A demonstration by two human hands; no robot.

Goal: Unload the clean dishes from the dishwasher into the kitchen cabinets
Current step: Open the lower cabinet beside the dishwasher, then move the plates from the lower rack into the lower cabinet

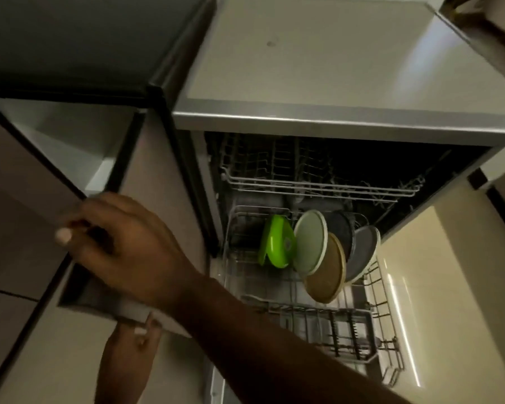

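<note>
- The right hand (120, 243) reaches across to the left, its fingers curled over the top edge of a cabinet drawer front (32, 217), gripping it.
- The left hand (134, 339) sits lower, under the drawer's lower corner; a fingertip presses up against the panel, but most of the hand is hidden behind the right forearm, so I cannot tell whether it grips.
- Both hands are well apart from the dishes, which stand on edge in the dishwasher's pulled-out lower rack (373, 293), to the right of the drawer.
- A green bowl (276, 243) stands leftmost; it looks like glossy plastic, so probably light, tough and a little slippery. The rim seems the sensible place to pinch it.
- Beside it, overlapping one another, are a pale green plate (309, 240), a tan plate (325, 272) in front, a dark plate (343, 231) behind and a grey plate (365, 252) at the right.
- The plates look stiff, likely ceramic: heavier and breakable, liable to chip if knocked together. Each is best taken by its upper rim and lifted straight up out of the tines.
- The upper rack (318, 182) appears empty, though it is dark.
- A steel worktop (318, 68) lies above the dishwasher.
</note>
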